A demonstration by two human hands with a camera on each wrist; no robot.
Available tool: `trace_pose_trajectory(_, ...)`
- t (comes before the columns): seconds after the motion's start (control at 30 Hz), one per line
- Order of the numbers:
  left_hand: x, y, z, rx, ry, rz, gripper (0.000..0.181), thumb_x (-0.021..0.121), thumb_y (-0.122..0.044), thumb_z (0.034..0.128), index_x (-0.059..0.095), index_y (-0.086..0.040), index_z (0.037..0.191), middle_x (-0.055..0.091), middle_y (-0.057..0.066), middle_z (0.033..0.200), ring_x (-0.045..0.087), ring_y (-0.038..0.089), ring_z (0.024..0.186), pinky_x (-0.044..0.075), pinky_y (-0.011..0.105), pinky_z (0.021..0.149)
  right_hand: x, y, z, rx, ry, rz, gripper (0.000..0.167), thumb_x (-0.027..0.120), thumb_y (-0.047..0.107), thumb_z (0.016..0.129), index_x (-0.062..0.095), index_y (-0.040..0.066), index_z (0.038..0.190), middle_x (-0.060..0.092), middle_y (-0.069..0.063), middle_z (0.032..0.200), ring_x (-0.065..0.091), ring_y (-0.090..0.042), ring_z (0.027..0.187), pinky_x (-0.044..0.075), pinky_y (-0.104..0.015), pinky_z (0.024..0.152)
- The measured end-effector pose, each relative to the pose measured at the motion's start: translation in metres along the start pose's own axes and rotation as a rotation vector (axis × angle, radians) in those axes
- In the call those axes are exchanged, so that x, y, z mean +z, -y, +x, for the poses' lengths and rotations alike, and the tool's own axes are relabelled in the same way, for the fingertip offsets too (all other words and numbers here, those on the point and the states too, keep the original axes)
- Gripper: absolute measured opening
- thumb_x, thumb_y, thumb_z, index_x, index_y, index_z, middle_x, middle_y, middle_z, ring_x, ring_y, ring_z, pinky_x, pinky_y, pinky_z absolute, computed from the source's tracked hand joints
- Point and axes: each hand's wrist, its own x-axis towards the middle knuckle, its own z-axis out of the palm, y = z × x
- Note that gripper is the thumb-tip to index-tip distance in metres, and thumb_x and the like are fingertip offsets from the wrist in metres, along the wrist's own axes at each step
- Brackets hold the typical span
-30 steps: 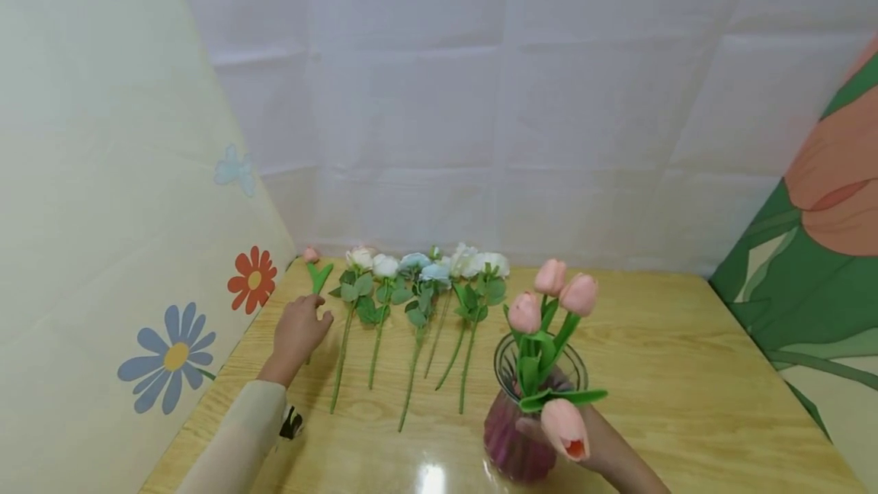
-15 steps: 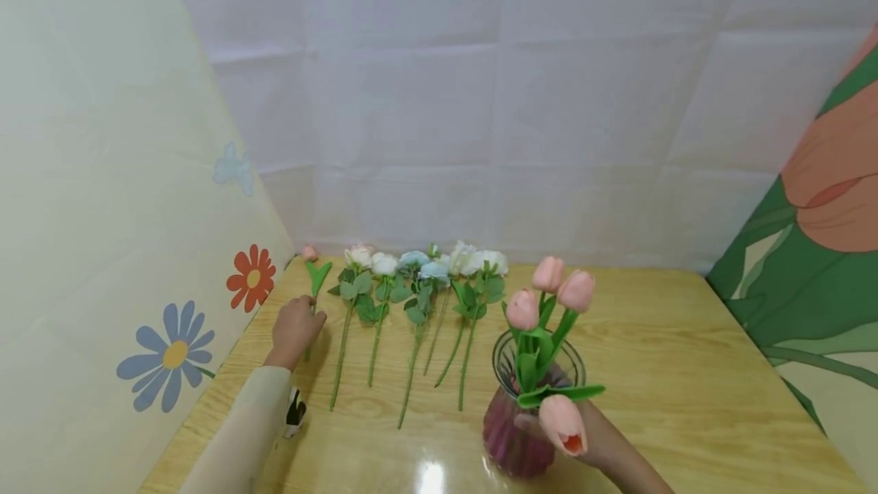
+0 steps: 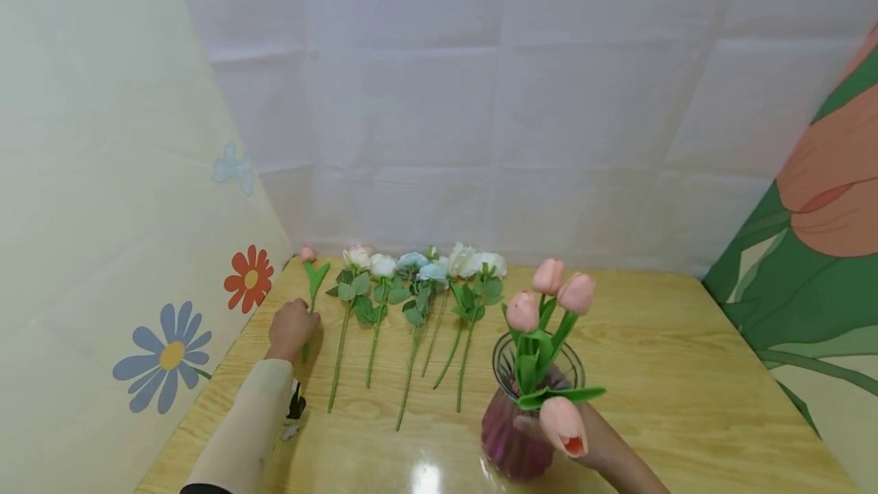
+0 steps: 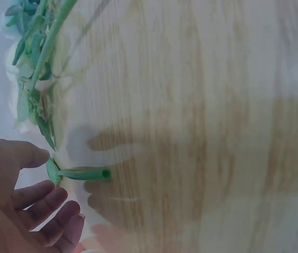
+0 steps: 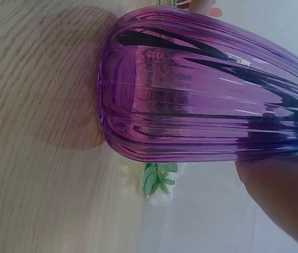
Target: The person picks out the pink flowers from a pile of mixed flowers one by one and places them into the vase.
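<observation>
My left hand [image 3: 293, 328] hovers over the stem of a single pink tulip [image 3: 315, 278] lying at the table's left. In the left wrist view, the tulip's green stem [image 4: 86, 174] shows between the thumb and the loosely bent fingers, which stay apart. With my right hand [image 3: 597, 437] I grip the upper part of a purple ribbed glass vase [image 3: 509, 441], thumb on the near side. Several pink tulips [image 3: 523, 312] stand in the vase, one drooping over its rim toward me. The right wrist view shows the vase's lower body [image 5: 165, 89] close up.
Several stemmed flowers lie in a row along the back of the wooden table [image 3: 658, 372]: white roses [image 3: 382, 264], blue ones [image 3: 434, 271] and white blooms [image 3: 490, 262]. A pale cloth [image 3: 411, 97] hangs behind. Printed floral panels stand left and right.
My left hand has drawn back slightly toward me and to the left along the tulip's stem. The right hand and the vase have stayed about the same.
</observation>
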Motion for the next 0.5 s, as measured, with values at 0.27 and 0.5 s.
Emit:
trace_pose_trajectory(0.27,0.0046,0.0041,0.0055,-0.007,0.002,-0.005,0.038,0.058,-0.023,0.0998,0.062,0.013,0.114,0.065,0.03,0.108,0.065,0.044,0.095,0.056,0.054,0.076,-0.0016,0.0034,0.0019,0.17,0.005,0.043,0.076,0.079,0.007,0.085,0.037,-0.002,0.148,0.062,-0.018,0.131,0.057,-0.002,0.117,0.047,-0.025,0.097)
trace_pose_trajectory(0.5,0.0061,0.0025,0.0093,0.0,0.018,0.003,0.032,0.056,-0.023,0.1006,0.061,0.007,0.089,0.063,0.022,0.083,0.062,0.033,0.072,0.05,0.044,0.059,-0.0017,0.0005,-0.0001,0.118,0.002,-0.011,0.059,0.079,0.006,0.085,0.051,-0.005,0.136,0.067,-0.007,0.125,0.059,0.002,0.112,0.047,-0.021,0.094)
